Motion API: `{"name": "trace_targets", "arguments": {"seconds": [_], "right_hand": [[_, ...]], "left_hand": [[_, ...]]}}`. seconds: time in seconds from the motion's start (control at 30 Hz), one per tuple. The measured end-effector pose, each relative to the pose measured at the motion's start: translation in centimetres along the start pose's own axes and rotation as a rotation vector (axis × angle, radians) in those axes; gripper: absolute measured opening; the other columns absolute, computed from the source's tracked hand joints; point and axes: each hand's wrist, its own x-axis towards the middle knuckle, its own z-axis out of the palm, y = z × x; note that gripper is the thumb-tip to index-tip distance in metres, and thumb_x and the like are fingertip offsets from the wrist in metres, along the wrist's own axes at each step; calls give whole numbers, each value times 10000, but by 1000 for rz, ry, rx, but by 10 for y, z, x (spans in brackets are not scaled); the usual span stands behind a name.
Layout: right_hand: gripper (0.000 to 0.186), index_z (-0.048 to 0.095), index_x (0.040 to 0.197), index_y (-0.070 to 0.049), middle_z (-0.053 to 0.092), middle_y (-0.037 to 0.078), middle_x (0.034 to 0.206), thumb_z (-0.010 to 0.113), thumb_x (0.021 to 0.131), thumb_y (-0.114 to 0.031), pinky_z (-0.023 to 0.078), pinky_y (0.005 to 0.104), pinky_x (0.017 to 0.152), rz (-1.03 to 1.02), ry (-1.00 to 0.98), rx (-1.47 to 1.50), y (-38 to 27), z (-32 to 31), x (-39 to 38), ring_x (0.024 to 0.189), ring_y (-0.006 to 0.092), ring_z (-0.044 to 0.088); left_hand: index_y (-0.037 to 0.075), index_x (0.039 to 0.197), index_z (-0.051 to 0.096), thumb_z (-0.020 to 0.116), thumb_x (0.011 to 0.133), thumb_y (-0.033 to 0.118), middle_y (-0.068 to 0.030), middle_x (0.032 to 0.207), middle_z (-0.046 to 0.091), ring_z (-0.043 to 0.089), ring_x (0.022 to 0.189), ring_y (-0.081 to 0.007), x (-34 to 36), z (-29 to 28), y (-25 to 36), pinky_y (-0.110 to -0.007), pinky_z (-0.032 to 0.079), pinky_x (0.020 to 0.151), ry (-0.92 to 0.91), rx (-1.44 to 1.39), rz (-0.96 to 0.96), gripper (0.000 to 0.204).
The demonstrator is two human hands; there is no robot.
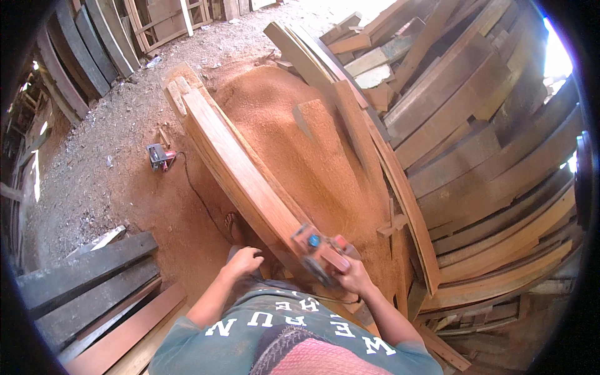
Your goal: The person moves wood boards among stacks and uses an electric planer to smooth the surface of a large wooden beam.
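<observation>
Sawdust flanked the board, running forward-left from the planer gripped in the right hand (left hand half-curled, empty).

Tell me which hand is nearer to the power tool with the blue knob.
Right. The right hand grips the power tool over the near end of the wooden beam; the left hand is apart from it, off to its left.

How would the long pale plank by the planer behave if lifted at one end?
The plank looks thick, so it should stay stiff. Its length and solid wood suggest a heavy lift, with the other end perhaps dragging. Its smooth-looking top may feel somewhat slippery.
</observation>
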Motion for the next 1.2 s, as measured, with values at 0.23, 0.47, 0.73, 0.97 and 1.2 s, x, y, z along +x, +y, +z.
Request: {"name": "trace_targets", "arguments": {"seconds": [0.23,0.47,0.73,0.97,1.2], "right_hand": [[270,721,1108,-37,751,258,1028,669,872,-157,567,458,882,-245,-39,-24,-152,55,221,1004,397,743],[248,750,1175,-216,774,182,1058,602,984,-272,568,464,872,-496,-66,-54,-302,126,436,1000,358,753],[256,729,1214,-216,772,108,947,643,997,-320,571,387,742,-319,-120,-4,-411,161,549,851,246,750],[308,720,1231,-129,763,188,1137,629,977,-279,562,450,908,-453,-21,-90,-314,135,425,1087,382,723],[296,700,1178,-24,758,181,1124,736,924,-172,567,414,921,-136,-101,-39,-118,66,155,1058,287,739]], "left_hand": [[-6,1263,736,637,931,308,-267,1295,698,649,1260,-413,27,-106,-86,-447,489,1111,199,-110,-134,467],[49,1235,764,557,943,264,-214,1281,718,656,1239,-405,37,-184,-139,-451,503,1086,211,-140,-218,418],[50,1263,752,545,913,226,-210,1294,715,660,1246,-389,52,-194,-143,-441,490,1107,271,-204,-274,442],[92,1225,780,599,978,365,-194,1263,730,677,1210,-392,34,-148,-139,-445,514,1070,182,-63,-247,410],[86,1288,755,569,842,95,-260,1257,713,663,1232,-407,34,-97,-118,-467,508,1094,121,-55,-263,483]]}}
